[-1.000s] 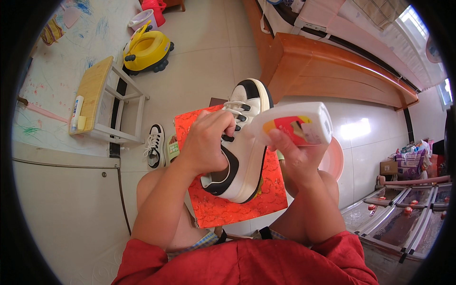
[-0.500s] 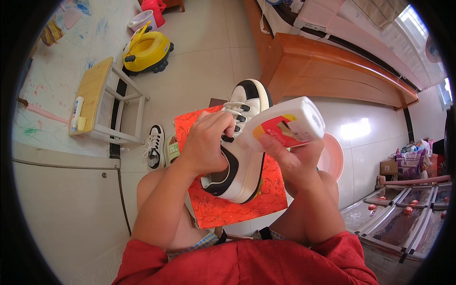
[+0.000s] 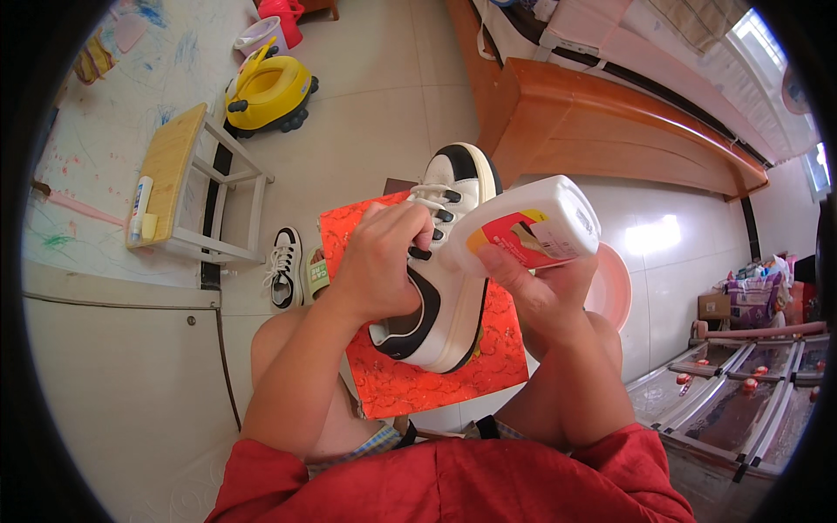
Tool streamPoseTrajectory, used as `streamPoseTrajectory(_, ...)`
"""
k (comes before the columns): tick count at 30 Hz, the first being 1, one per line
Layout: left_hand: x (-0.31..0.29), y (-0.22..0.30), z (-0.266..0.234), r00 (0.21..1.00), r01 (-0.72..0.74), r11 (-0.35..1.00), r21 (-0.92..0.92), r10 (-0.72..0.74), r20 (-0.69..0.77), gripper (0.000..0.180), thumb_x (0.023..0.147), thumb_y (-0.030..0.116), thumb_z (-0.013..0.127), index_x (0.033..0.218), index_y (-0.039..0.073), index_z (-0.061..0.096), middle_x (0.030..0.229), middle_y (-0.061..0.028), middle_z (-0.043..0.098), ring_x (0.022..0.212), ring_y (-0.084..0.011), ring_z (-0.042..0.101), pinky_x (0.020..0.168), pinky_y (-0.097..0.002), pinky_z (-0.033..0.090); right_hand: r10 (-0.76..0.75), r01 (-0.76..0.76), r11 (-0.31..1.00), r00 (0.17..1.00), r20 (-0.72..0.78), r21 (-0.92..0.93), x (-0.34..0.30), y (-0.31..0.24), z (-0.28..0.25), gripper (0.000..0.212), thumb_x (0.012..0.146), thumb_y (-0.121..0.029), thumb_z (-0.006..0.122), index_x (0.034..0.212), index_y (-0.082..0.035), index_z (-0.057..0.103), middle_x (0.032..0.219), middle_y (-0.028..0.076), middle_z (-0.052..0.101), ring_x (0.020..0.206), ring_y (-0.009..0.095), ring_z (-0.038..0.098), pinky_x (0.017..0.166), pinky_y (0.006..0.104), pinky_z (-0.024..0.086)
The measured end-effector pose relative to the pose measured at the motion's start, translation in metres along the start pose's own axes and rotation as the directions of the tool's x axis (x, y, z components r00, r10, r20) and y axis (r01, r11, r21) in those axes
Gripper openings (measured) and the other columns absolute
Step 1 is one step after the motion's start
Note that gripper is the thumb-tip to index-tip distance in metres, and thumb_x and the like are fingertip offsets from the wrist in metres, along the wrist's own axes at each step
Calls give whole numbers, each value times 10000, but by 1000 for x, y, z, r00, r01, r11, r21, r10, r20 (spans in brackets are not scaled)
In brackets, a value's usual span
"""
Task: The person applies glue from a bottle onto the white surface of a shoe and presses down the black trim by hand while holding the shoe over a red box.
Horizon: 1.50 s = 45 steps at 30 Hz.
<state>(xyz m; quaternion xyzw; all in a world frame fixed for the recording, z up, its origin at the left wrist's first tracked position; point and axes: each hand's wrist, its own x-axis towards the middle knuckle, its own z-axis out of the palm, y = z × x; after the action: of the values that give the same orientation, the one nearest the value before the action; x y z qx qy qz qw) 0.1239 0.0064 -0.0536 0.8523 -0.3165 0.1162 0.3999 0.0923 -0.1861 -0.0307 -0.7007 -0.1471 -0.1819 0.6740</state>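
Note:
A white sneaker (image 3: 458, 301) with black trim and white laces lies across a red patterned surface (image 3: 388, 388), its toe pointing away from me. My left hand (image 3: 375, 261) is closed on the shoe's upper, by the opening and lower laces; some of its fingers are hidden. In my right hand (image 3: 554, 292) is a white plastic bottle (image 3: 574, 212) with a red and yellow label, gripped with the thumb over the label. The bottle tilts, its base up to the right and its other end beside the shoe's side. I cannot make out its mouth or any liquid.
Another black-and-white sneaker (image 3: 283, 266) and a green slipper (image 3: 317, 275) are on the floor at left. Beyond them stands a stool (image 3: 166, 179) with a white tube (image 3: 140, 205). A pink basin (image 3: 615, 288) sits right, below a wooden bed frame (image 3: 610, 113). Farther off is a yellow potty (image 3: 270, 91).
The bottle and my right hand have shifted very slightly up and to the right. My left hand and the sneaker look almost unchanged.

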Motion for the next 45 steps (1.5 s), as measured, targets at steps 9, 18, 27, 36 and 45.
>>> streamPoseTrajectory(9,1,2,2,1000,-18,1000,18,18,-13,338,474,-81,555,763,55,446,718,-82,482,672,-297,472,670,-326,365,14,-16,980,1000,-11,-199,3,2,-3,316,765,-148,810,1016,-4,681,880,113,717,741,177,698,656,279,543)
streamPoseTrajectory(18,2,4,2,1000,-22,999,32,23,-17,339,477,-82,555,765,58,445,717,-80,474,672,-303,469,660,-328,363,-93,84,984,994,-54,-160,6,5,-3,333,741,-126,831,1005,9,679,863,102,717,754,185,699,667,287,546)
streamPoseTrajectory(27,2,4,4,999,-26,999,24,27,-22,338,488,-77,575,775,57,459,728,-79,494,679,-295,476,649,-330,376,-13,11,998,1000,-28,-58,4,3,-2,315,765,-131,808,1015,4,673,861,102,715,743,170,691,667,276,540)
streamPoseTrajectory(36,-1,7,8,999,19,1000,4,-19,-41,362,532,-72,618,836,57,471,773,-76,531,727,-294,496,623,-345,429,-24,22,983,1000,-11,-183,9,3,-1,315,768,-146,808,1014,2,677,885,111,718,768,175,702,672,282,548)
streamPoseTrajectory(45,-1,6,11,999,27,1000,-12,-27,-44,401,523,-87,610,862,58,451,780,-72,523,747,-286,519,677,-342,411,-4,6,990,1000,14,-141,11,9,-1,323,763,-144,806,1026,-12,672,909,92,701,770,185,685,678,292,533)
